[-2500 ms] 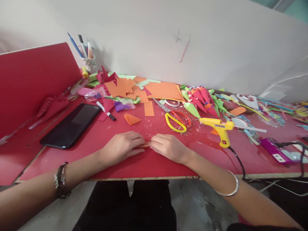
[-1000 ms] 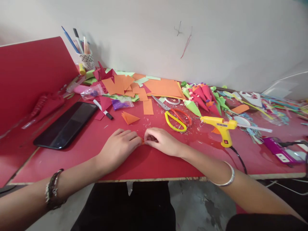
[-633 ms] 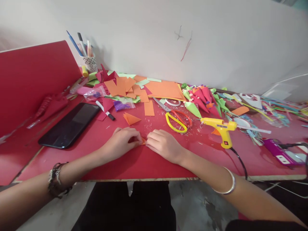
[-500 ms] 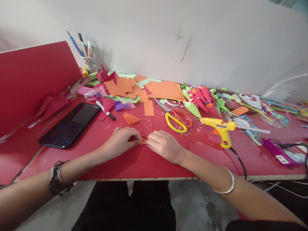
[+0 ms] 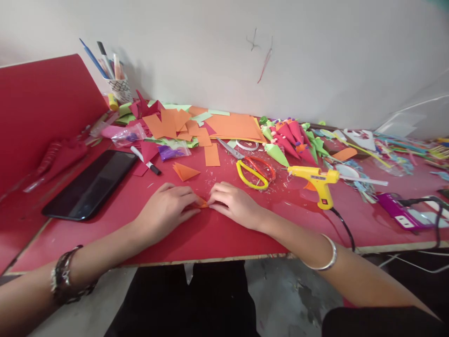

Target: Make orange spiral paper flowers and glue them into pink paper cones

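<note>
The fingertips of the left hand (image 5: 166, 206) are closed on a small piece of orange paper (image 5: 202, 203), and those of the right hand (image 5: 238, 206) come together at its other end, though the exact contact there is partly hidden. The paper is between the two hands, low over the red table (image 5: 210, 241), near its front edge. Compared with half a second ago, the left fingers are less arched and lie flatter, while the right fingers are more curled, with a small gap showing inside them. In my judgement, this means that the grip is being adjusted and the handling of this piece is not finished; its full shape I cannot tell. Just beyond the hands lies a folded orange paper (image 5: 185, 172), and behind it an orange strip (image 5: 212, 155). The scissors (image 5: 257, 186) lie beyond the right hand, with the yellow glue gun (image 5: 321, 179) to their right. On the left side rest a black phone (image 5: 91, 187) and a marker (image 5: 153, 168). Farther back are orange sheets (image 5: 233, 125), a group of paper cones (image 5: 288, 142) and a pen cup (image 5: 121, 90) near the wall.
</note>
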Action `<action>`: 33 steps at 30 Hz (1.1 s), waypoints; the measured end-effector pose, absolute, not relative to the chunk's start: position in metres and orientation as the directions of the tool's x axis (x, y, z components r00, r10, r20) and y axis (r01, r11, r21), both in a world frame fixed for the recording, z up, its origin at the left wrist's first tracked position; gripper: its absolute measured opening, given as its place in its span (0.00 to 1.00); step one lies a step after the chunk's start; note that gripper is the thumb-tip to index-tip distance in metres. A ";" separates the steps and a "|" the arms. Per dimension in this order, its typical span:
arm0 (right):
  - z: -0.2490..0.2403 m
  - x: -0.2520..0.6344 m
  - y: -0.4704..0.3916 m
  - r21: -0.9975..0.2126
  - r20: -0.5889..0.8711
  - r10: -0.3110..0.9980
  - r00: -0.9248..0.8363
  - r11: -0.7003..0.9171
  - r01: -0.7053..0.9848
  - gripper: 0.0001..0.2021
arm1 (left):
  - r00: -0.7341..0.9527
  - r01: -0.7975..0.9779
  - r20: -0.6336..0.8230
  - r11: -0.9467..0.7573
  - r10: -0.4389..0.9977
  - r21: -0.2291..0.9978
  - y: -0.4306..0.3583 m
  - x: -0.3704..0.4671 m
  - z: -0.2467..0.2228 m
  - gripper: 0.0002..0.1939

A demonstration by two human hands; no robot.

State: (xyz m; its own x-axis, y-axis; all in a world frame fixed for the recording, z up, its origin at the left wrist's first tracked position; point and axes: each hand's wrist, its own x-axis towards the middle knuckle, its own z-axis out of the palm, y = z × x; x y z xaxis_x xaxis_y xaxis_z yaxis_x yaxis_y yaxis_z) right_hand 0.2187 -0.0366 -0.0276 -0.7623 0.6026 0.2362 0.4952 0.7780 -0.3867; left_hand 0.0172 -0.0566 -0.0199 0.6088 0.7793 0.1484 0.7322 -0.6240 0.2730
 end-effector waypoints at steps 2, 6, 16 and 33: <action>-0.028 0.219 -0.035 -0.406 0.221 0.611 -0.760 0.766 0.498 0.07 | 0.627 0.739 0.160 -0.647 0.762 0.187 -0.060 0.016 -0.022 0.09; -0.030 0.219 -0.035 -0.404 0.210 0.611 -0.763 0.765 0.502 0.08 | 0.612 0.771 0.139 -0.627 0.779 0.115 -0.062 0.018 -0.023 0.10; -0.031 0.218 -0.035 -0.241 0.219 0.568 -0.793 0.820 0.520 0.06 | 0.822 0.556 0.110 -0.744 0.559 -0.371 -0.062 0.027 -0.015 0.14; -0.026 0.227 -0.039 0.262 0.339 0.388 -0.857 0.836 0.482 0.13 | 0.881 0.473 0.181 -0.820 0.437 -0.322 -0.043 0.016 0.004 0.15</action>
State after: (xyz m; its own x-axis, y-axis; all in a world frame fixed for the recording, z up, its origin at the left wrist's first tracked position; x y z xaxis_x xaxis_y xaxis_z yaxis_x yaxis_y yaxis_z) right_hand 0.2269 -0.0391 -0.0264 -0.8571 0.3879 0.3390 0.4820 0.8361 0.2620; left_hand 0.0159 -0.0429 0.0036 0.8812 0.4366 0.1812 0.4726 -0.8202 -0.3223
